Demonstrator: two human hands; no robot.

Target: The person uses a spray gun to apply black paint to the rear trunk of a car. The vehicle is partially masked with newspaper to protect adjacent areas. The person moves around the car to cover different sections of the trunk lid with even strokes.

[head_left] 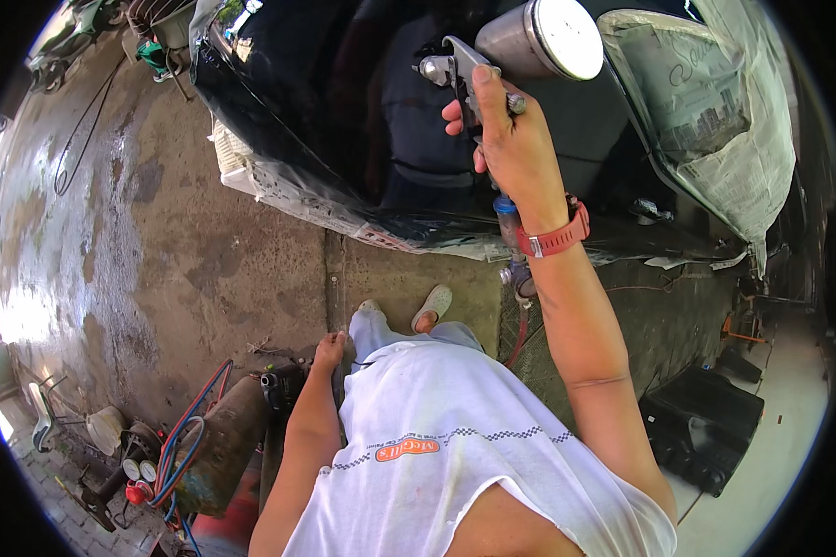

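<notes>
My right hand (511,130) is closed around the handle of a metal spray gun (466,72), its thumb along the top. A silver paint cup (520,42) with a white, round end sits on the gun, tilted over. Below the grip, near my red-strapped wrist, hangs a blue air fitting (505,212). The gun is over the glossy black car panel (372,111); whether it touches cannot be told. My left hand (331,349) hangs low beside my left leg, its fingers curled in; what they hold, if anything, is too small to make out.
Newspaper (692,102) and plastic sheeting mask the car's window and edges. A reddish hose (520,339) runs down by my right side. At lower left lies a gas cylinder (218,455) with gauges and hoses. A black case-like object (701,422) rests at right. The concrete floor (195,241) looks wet in patches.
</notes>
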